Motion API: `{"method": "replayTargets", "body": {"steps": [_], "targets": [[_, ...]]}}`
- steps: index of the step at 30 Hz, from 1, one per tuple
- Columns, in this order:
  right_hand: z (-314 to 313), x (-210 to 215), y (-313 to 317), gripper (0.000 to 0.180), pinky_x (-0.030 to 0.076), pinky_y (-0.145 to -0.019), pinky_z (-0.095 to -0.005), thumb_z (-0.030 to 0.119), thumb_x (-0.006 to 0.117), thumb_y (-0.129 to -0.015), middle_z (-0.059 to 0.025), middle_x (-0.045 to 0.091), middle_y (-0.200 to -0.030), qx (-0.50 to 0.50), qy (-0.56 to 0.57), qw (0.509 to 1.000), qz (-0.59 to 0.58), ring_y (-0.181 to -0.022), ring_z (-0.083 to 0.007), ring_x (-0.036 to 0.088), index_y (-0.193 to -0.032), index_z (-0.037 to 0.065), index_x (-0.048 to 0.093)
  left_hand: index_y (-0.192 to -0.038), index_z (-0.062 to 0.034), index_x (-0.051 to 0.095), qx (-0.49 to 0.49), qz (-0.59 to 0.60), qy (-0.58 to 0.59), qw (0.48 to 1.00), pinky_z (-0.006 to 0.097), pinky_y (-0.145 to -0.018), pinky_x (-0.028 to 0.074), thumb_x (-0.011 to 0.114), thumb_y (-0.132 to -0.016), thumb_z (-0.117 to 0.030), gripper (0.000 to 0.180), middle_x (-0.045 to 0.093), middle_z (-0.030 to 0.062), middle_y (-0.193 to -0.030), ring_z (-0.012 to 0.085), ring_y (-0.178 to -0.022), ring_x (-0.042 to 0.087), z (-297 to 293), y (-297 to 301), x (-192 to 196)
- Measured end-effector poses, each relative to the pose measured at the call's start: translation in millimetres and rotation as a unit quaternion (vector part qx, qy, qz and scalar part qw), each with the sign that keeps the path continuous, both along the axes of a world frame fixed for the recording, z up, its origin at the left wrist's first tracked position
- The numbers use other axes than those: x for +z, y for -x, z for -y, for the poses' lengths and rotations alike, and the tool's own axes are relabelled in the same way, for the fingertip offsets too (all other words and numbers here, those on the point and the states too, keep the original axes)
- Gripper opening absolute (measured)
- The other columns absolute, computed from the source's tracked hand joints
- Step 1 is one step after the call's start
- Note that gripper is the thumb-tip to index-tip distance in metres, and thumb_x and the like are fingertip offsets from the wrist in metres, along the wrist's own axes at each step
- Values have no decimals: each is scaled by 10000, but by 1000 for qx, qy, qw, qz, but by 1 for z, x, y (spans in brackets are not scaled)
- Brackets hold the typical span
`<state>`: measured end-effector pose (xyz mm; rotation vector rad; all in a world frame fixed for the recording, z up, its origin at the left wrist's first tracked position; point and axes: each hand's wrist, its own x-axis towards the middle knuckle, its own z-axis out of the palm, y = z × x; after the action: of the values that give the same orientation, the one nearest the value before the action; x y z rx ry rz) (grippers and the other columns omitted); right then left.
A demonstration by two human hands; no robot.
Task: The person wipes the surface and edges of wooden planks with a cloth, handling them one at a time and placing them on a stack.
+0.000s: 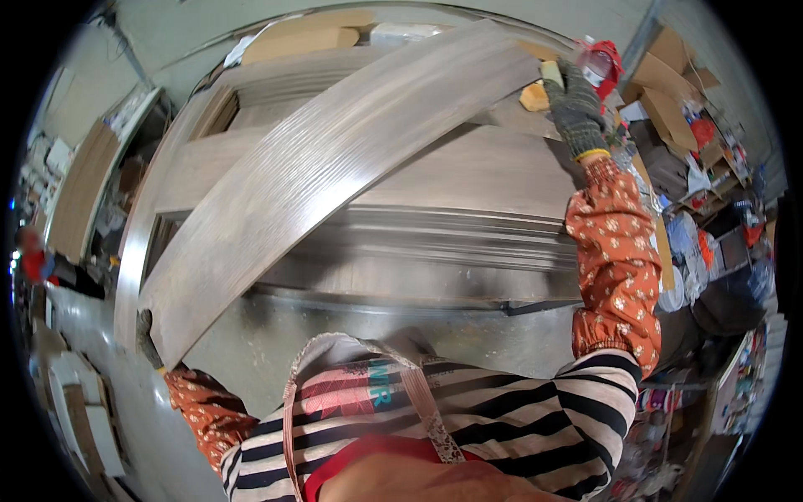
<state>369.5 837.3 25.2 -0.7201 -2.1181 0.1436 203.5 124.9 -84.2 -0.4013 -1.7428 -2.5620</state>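
Nearest the camera we see the striped shirt (519,410) and a strap crossing the chest; beyond it lies the work. We hold one long wood-grain board (335,159), which spans diagonally from near left to far right above a larger grey-brown door panel (468,180) lying flat on the tabletop (351,330). The left hand (150,339), in a dark knit glove, is closed around the near-left end of the board, with most of the hand hidden behind that end. The right hand (577,105), also in a knit glove, is raised at the far-right end; its fingers are curled against the board's edge, and a yellow block (535,96) sits just beside them, though we cannot tell whether the hand grips the block or the board alone. We judge the board to be thin, fairly light and stiff along its width, yet liable to flex along its length; its laminated face looks smooth and may slip, so the ends and long edges are the proper holds, one hand at each end. Count: one board, one door panel, two gloved hands, two orange floral sleeve covers (615,259), one yellow block. Cardboard boxes (661,92) stand far right.
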Motion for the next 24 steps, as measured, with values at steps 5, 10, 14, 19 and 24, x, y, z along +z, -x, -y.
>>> {"method": "replayTargets", "body": {"steps": [5,10,14,19,24], "targets": [[29,-4,7,371,478,-868,-391,342,604,-903,-169,657,-1039,8,-112,990,80,-960,-319,633,-1127,47,623,-1227,32,546,62,148,7,987,322,-928,463,598,-837,-231,472,606,134,-1170,227,-1053,585,28,44,17],[144,-28,9,299,460,-905,-395,126,650,-838,-132,632,-1100,161,-229,956,83,-1021,-306,601,-1134,83,630,-1164,23,604,-40,144,-28,988,343,-951,461,609,-831,-182,391,632,145,-1134,217,-1043,593,-15,29,45],[270,-44,20,278,451,-924,-426,158,630,-849,-102,625,-1115,254,-260,926,105,-1053,-306,583,-1118,88,634,-1175,31,597,29,-120,219,968,350,-956,463,603,-837,-153,384,630,150,-1152,219,-1050,601,29,47,36],[428,-69,53,349,497,-822,-426,240,619,-845,-204,585,-1109,459,-168,870,63,-1034,-299,586,-1123,31,591,-1200,32,571,107,-328,423,838,350,-965,459,581,-857,-151,389,621,150,-1172,218,-1065,597,60,59,17],[562,-71,78,267,512,-724,-415,184,603,-845,-164,612,-1065,467,-262,844,-14,-920,-269,628,-1067,36,591,-1233,29,536,167,-412,397,803,343,-978,452,548,-886,-174,402,606,148,-1190,214,-1084,584,17,8,46]]}}
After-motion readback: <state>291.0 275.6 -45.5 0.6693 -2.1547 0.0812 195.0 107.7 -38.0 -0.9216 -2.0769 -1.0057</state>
